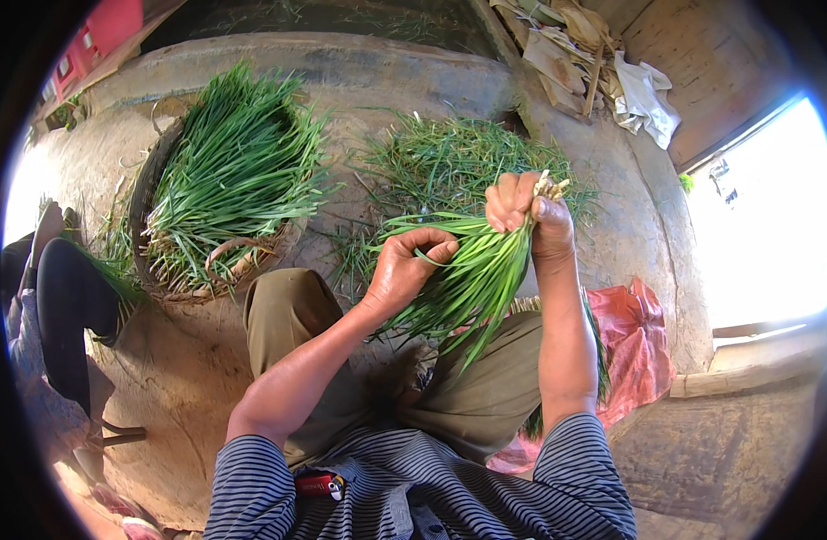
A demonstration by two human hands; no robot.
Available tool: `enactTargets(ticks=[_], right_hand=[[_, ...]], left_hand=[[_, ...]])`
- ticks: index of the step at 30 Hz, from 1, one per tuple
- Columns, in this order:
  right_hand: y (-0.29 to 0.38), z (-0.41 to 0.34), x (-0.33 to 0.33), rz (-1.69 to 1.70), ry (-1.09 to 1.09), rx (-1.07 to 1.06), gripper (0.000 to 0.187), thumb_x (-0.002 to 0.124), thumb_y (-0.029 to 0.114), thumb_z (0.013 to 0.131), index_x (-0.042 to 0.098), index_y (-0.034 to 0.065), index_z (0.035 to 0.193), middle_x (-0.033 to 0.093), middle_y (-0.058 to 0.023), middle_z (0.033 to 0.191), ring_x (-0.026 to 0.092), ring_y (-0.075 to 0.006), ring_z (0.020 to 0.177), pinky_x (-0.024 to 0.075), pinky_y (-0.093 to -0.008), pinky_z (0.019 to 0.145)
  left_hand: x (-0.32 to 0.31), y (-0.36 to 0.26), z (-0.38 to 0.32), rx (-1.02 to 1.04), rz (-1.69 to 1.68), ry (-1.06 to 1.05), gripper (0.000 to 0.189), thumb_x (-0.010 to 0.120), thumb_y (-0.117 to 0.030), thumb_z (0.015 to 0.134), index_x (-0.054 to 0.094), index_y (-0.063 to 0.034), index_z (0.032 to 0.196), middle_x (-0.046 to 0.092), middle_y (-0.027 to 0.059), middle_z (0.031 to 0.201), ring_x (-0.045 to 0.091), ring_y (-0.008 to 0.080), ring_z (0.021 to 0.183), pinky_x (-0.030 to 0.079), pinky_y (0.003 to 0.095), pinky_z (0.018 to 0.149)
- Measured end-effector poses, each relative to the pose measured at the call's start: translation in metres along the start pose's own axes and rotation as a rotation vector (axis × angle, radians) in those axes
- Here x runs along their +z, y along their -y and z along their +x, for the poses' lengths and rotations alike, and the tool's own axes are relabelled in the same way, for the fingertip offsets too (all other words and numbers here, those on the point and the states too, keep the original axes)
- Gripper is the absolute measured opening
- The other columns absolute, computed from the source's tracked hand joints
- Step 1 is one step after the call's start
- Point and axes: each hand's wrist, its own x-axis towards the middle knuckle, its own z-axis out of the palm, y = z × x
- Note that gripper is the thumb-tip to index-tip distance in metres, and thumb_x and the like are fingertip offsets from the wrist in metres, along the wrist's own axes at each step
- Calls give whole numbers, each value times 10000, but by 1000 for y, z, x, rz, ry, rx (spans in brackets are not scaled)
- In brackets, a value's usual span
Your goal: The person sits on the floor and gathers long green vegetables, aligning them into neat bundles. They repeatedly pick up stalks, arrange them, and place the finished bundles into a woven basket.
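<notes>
A bunch of garlic chives (481,270) hangs over my lap, its leaves fanning down and to the left. My right hand (531,206) is clenched around its pale cut stem ends (552,187), which stick out above the fist. At the left side of the fan, my left hand (416,260) pinches a single green leaf (432,259) between thumb and fingertips. Past my left knee stands a woven basket (143,202) heaped with long chives (244,155). Beyond the bunch lies a loose pile of leaf scraps (454,155) on the floor.
A red plastic sheet (633,344) lies by my right knee, with more chives partly hidden on it. Another person (55,337) sits at the far left. A low concrete ledge (319,67) runs across the back. Scrap cardboard (555,61) and a white bag (646,98) lie at upper right.
</notes>
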Motion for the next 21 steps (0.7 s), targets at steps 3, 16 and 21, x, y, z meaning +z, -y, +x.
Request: enactTargets(ticks=[3, 16, 21], right_hand=[[-3, 2, 4, -46, -8, 13, 273, 755, 317, 838, 622, 85, 785, 507, -8, 667, 468, -138, 627, 398, -296, 577], [43, -20, -24, -2, -200, -237, 256, 749, 292, 865, 574, 113, 810, 469, 24, 712, 444, -112, 669, 420, -266, 624], [82, -53, -58, -37, -512, -454, 203, 719, 286, 887, 603, 120, 871, 546, 5, 805, 545, -149, 787, 471, -290, 705]], left_hand=[[0, -2, -2, 80, 126, -27, 155, 704, -130, 904, 698, 23, 930, 679, -1, 808, 548, 42, 754, 472, 237, 687], [-31, 1, 0, 48, 428, -125, 122, 698, -105, 876, 659, 10, 886, 547, -8, 650, 461, 57, 619, 405, 254, 569], [-53, -14, 13, 37, -46, -194, 51, 644, -84, 915, 669, -41, 906, 694, 84, 1069, 602, 82, 870, 491, 259, 818]])
